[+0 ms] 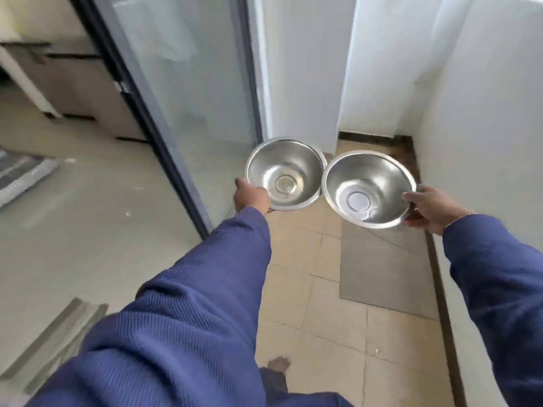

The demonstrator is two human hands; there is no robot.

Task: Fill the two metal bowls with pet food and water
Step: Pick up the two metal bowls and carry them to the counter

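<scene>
Two shiny metal bowls hang side by side in the air above a tiled floor, rims nearly touching. My left hand (250, 197) grips the left bowl (286, 171) at its near left rim. My right hand (427, 207) grips the right bowl (368, 188) at its right rim, thumb on top and fingers underneath. Both bowls tilt toward me and look empty, with only reflections and a round flat base inside. Blue sleeves cover both arms.
A glass sliding door (182, 92) with a dark frame runs along the left. White walls (484, 98) close in the corner ahead and on the right. A grey mat (382, 271) lies on the beige tiles. My bare foot (279, 364) shows at the bottom.
</scene>
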